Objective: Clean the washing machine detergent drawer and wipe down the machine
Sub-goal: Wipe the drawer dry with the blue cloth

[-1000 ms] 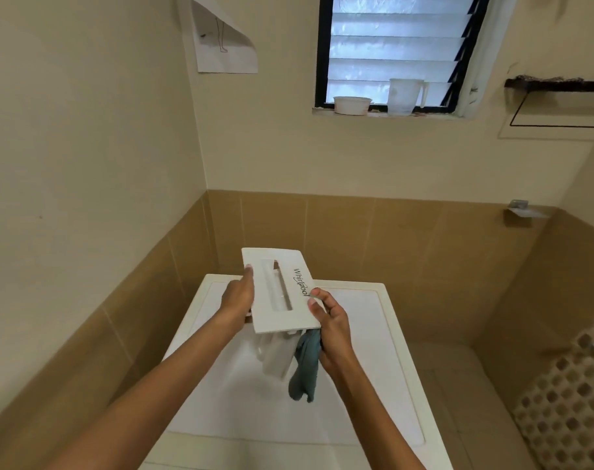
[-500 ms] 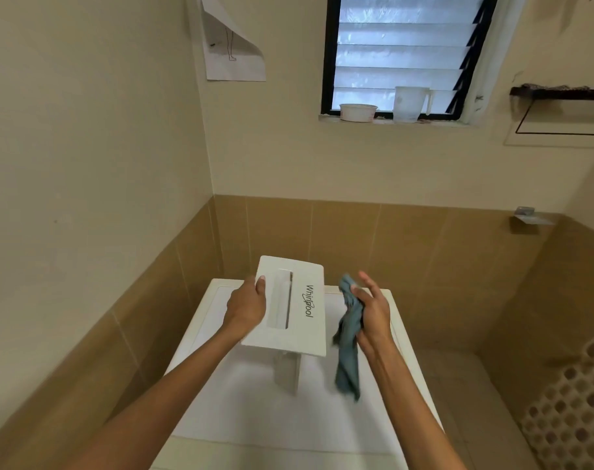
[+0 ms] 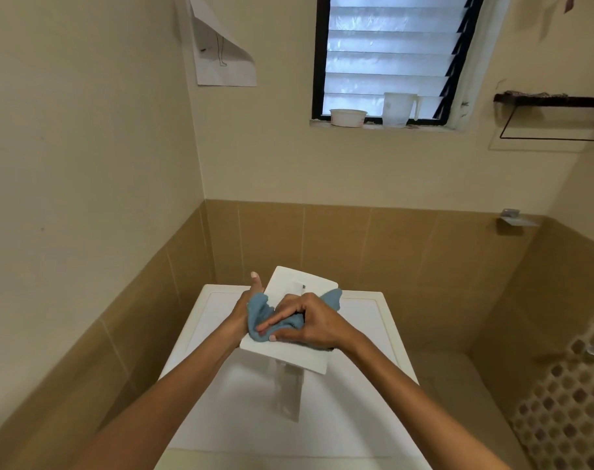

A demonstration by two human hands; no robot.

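Note:
The white detergent drawer (image 3: 288, 354) is held above the white washing machine top (image 3: 373, 334), its flat front panel facing up and its translucent tray hanging below. My left hand (image 3: 246, 308) grips the panel's left edge, partly hidden by the cloth. My right hand (image 3: 309, 322) presses a blue cloth (image 3: 260, 317) flat onto the panel's face, fingers pointing left. The cloth covers the panel's middle, and one corner sticks out at the right.
The machine stands in a corner, with a tiled wall close at the left and behind. A louvred window (image 3: 387, 56) above has a white bowl (image 3: 348, 117) and a clear jug (image 3: 399, 109) on its sill. A patterned screen (image 3: 566, 401) stands at the right.
My right hand has moved left from beside the drawer onto its front panel, laying the blue cloth across it. The drawer has tilted flatter and lower in the left hand.

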